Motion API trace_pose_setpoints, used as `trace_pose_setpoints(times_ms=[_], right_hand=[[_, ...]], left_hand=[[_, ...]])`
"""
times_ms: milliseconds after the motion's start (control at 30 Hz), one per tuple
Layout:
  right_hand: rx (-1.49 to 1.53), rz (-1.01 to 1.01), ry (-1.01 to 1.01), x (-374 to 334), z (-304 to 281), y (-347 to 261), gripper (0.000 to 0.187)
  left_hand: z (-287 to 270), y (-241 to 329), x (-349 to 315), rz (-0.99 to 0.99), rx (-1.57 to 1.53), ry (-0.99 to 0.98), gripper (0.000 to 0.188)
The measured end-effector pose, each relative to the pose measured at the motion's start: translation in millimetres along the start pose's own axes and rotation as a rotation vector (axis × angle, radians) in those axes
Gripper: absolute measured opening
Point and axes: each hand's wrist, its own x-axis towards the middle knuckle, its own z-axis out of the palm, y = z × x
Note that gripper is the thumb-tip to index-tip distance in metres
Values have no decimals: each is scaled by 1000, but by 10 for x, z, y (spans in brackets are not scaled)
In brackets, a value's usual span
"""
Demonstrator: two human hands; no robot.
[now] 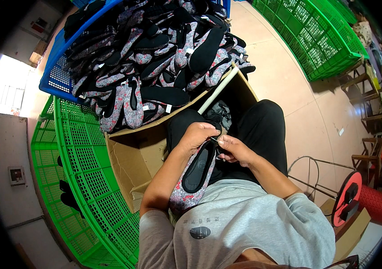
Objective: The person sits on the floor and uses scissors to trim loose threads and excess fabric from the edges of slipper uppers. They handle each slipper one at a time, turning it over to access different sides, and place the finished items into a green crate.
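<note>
A grey slip-on shoe (pixel 184 197) with a pink and red floral print and a black insole lies over my lap, one end against my shirt. My left hand (pixel 200 135) is closed on its far end, fingers bent over the rim. Beside that same end, my right hand (pixel 236 150) is closed in a pinch. A small dark piece shows between the two hands, too small to name. Beyond my hands, a dark crumpled bundle (pixel 220 114) sits between my knees.
Many similar shoes (pixel 155 62) are heaped ahead in a blue crate (pixel 59 74) and above an open cardboard box (pixel 130 157) with a pale bar (pixel 218 89). Green crates (pixel 92 166) stand at left; another green crate (pixel 312 38) is far right. Nearer right is a red-and-black disc (pixel 347 198).
</note>
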Motion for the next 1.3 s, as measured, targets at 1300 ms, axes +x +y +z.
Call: trace_pose_setpoints(times_ms=[1300], right_hand=[[140,-114,73,-63,-151,84,23]], left_hand=[[-53,82,-195,151,66,60,65]])
